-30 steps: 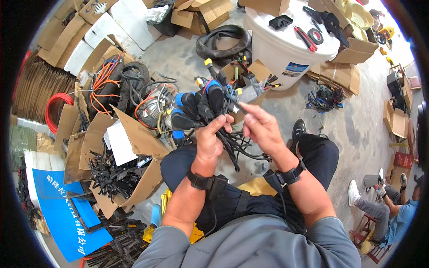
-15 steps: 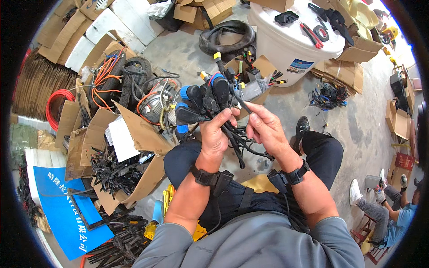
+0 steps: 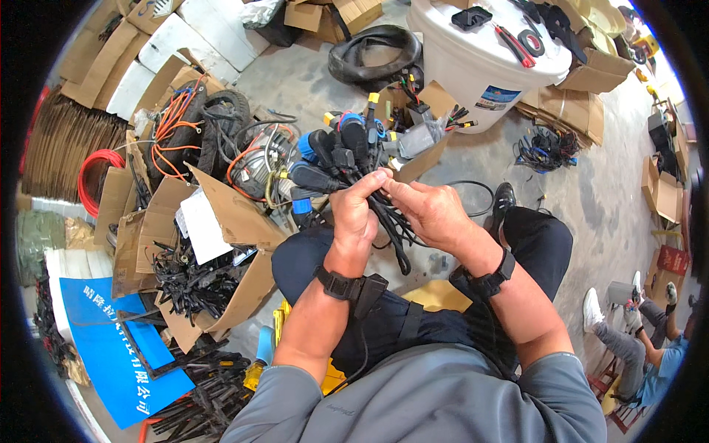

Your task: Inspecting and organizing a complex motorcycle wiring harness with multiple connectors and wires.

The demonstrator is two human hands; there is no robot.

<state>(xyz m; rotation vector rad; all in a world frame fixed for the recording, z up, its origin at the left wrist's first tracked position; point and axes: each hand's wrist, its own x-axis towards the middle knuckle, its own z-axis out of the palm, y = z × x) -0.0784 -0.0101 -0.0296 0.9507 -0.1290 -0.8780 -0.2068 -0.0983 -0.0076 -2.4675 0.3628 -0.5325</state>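
Above my lap is a bundle of black cables (image 3: 390, 225) with thick black plugs (image 3: 317, 148), some tipped with blue caps and yellow connectors. My left hand (image 3: 353, 214) is closed around the bundle just below the plugs, thumb pointing up. My right hand (image 3: 436, 214) meets it with thumb and forefinger pinched together at the bundle. The fingers mostly hide what the right hand pinches, but it appears to be a black cable. One cable loop (image 3: 493, 198) sticks out to the right beyond my right hand, and other strands hang below.
An open carton (image 3: 258, 221) of black cables stands left, near orange wires (image 3: 173, 129) and a motor. Ahead are an inner tube (image 3: 375, 55) and a white tub (image 3: 473, 63) carrying a red cutter and tape. Another person (image 3: 650, 347) sits at far right.
My right hand has moved left, its fingertips now against my left fingers at the bundle. A cable loop has swung out to the right. The plugs have shifted slightly.
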